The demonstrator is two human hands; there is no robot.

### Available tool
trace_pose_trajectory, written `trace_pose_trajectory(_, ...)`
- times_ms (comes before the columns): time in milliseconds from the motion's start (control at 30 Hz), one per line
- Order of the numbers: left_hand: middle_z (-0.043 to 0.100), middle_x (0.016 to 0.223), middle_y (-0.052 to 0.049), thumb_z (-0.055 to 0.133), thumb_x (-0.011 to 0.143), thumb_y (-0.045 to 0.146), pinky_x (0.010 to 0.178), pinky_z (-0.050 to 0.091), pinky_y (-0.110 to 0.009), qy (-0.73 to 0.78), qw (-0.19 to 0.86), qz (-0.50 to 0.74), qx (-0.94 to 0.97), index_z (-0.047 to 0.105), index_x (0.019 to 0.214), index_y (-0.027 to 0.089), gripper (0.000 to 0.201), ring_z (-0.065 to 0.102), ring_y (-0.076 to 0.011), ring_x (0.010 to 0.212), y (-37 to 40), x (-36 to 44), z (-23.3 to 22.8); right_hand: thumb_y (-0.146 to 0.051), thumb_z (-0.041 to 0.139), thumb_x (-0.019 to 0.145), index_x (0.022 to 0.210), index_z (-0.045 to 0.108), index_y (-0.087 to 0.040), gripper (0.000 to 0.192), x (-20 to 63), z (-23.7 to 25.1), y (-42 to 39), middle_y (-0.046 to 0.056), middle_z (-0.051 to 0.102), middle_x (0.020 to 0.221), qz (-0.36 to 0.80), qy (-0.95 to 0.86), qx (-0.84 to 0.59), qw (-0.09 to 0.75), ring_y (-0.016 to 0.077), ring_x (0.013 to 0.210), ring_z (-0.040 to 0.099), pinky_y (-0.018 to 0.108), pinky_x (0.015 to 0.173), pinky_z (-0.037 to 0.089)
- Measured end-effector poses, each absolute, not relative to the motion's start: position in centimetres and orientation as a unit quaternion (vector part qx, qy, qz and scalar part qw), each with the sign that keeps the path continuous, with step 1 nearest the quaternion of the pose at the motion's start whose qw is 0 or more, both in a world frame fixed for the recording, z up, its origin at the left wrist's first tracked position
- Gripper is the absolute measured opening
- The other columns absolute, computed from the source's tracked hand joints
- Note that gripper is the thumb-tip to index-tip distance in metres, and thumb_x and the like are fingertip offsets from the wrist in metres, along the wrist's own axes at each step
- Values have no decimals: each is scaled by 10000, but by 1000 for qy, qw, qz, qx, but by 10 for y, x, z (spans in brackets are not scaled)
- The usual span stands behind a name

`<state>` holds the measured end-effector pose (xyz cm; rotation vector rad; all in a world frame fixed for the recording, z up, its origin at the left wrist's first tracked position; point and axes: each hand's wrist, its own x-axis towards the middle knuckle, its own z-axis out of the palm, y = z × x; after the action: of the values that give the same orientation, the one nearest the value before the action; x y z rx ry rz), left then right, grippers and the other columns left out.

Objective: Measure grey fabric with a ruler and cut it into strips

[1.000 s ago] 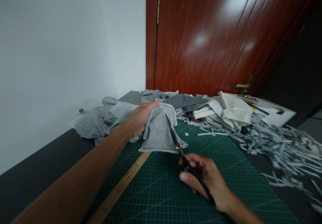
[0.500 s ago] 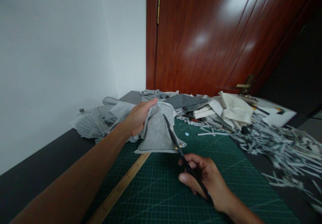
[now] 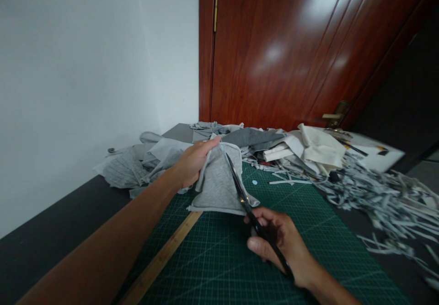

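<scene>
My left hand [image 3: 194, 161] is closed on the top edge of a light grey piece of fabric [image 3: 219, 184], thumb uppermost. The cloth hangs down from it above the cutting mat. In my right hand [image 3: 277, 241] is a pair of black-handled scissors [image 3: 242, 197], fingers around the handles. Their blades point up and away, lying against the fabric's right part with the tips close to my left thumb. Whether the blades are parted I cannot tell.
A green cutting mat [image 3: 212, 259] covers the table, with a wooden ruler [image 3: 164, 259] on its left part. Grey cloth [image 3: 126, 168] is heaped at left. Cream fabric [image 3: 322, 149] and a pile of grey strips [image 3: 377, 200] lie right. A small pale disc [image 3: 254, 182] rests on the mat.
The fabric and my left hand have shifted slightly to the right. My right hand and the scissors have moved a little the same way.
</scene>
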<state>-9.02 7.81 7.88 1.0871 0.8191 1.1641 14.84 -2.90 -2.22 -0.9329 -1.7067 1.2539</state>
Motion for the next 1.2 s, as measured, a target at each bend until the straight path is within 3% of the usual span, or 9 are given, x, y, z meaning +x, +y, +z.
trace_pose_trajectory(433, 743, 708, -44, 744, 893, 442, 682, 572, -310, 357, 604, 505, 502, 733, 703, 208, 302, 686, -189, 614, 80, -91, 72, -495, 907, 809, 1000, 686, -180, 429, 149, -23, -28, -70, 471, 671, 505, -672, -361, 404, 105, 540, 416, 227, 481, 320)
trace_pose_trajectory(1000, 703, 667, -24, 699, 934, 448, 659, 566, -280, 332, 642, 488, 490, 740, 730, 195, 328, 670, -160, 583, 77, -90, 79, -537, 894, 806, 962, 676, -173, 452, 145, -19, -31, -80, 518, 598, 493, -670, -390, 395, 89, 453, 431, 211, 440, 306)
trace_pose_trajectory(1100, 704, 683, -31, 763, 873, 411, 632, 554, -262, 302, 653, 476, 505, 737, 740, 174, 273, 664, -154, 595, 73, -90, 80, -523, 883, 825, 941, 678, -178, 418, 146, -21, -30, -85, 504, 584, 489, -672, -381, 404, 84, 450, 416, 210, 440, 287)
trace_pose_trajectory(1200, 736, 765, -31, 877, 720, 246, 661, 552, -253, 281, 639, 474, 537, 749, 831, 153, 193, 687, -155, 667, 71, -91, 81, -515, 863, 850, 946, 689, -179, 390, 146, -23, -29, -88, 491, 576, 490, -669, -377, 412, 82, 448, 402, 210, 439, 284)
